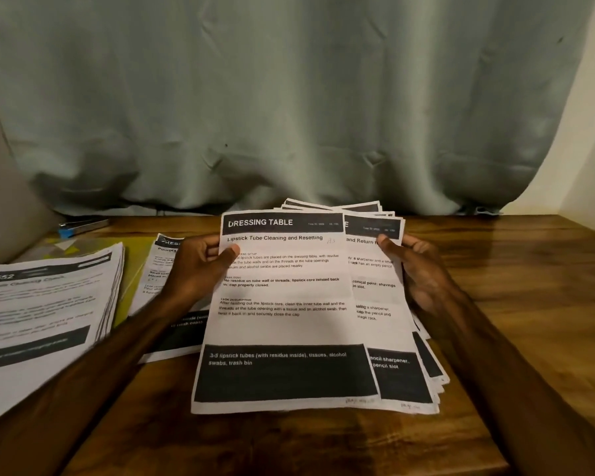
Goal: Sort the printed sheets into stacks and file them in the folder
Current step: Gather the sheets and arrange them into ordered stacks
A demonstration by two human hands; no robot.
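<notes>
Bare forearms (pixel 83 389) come in from the bottom corners over a wooden table (pixel 516 304). Between them a printed sheet headed "DRESSING TABLE" (pixel 285 324) is held tilted up off the tabletop. The left hand (pixel 200 266) pinches this sheet at its upper left edge, thumb on the printed face and fingers curled behind. Just behind the sheet and offset to its right is a fanned bundle of similar sheets (pixel 389 297), and the right hand (pixel 423 269) grips that bundle at its right edge with the thumb on the front page. Left of the sheet, behind the left wrist, a small stack of pages (pixel 157 266) lies flat on a yellow-green folder (pixel 136 269). Farther left of the sheet a thicker stack (pixel 45 304), its top page marked "2652", lies across the folder's other side. Beyond the folder, up and left of the sheet, sits a small blue-and-metal object (pixel 79 228) too blurred to identify. Behind the sheet a grey-green curtain (pixel 289 97) hangs down to the tabletop.
</notes>
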